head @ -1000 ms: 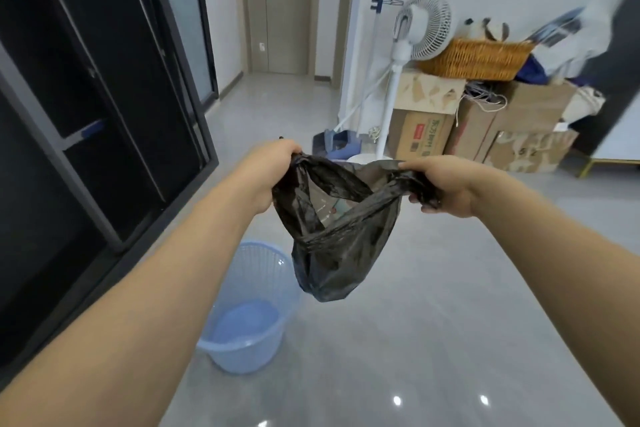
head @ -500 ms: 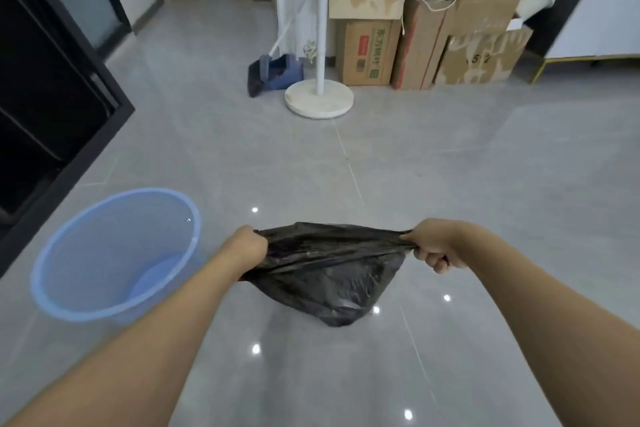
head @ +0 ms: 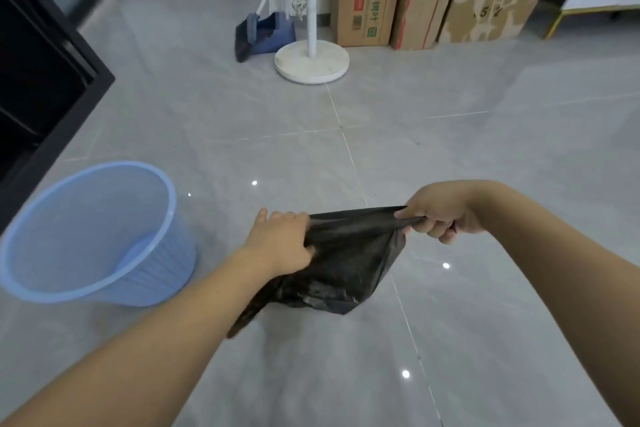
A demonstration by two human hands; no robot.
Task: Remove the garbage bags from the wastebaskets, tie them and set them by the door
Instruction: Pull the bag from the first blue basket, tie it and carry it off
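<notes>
Black plastic, pulled taut: the garbage bag (head: 341, 260) hung in mid-air between both hands, above the grey tiled floor (head: 485, 149). Its mouth edge ran left to right, the long axis crosswise, and the sagging belly pointed down. The left hand (head: 280, 246) had its grip curled into one end of the rim; the right hand (head: 440, 215) pinched the other end tight. The blue wastebasket (head: 97, 236) stood unlined, just to the left.
</notes>
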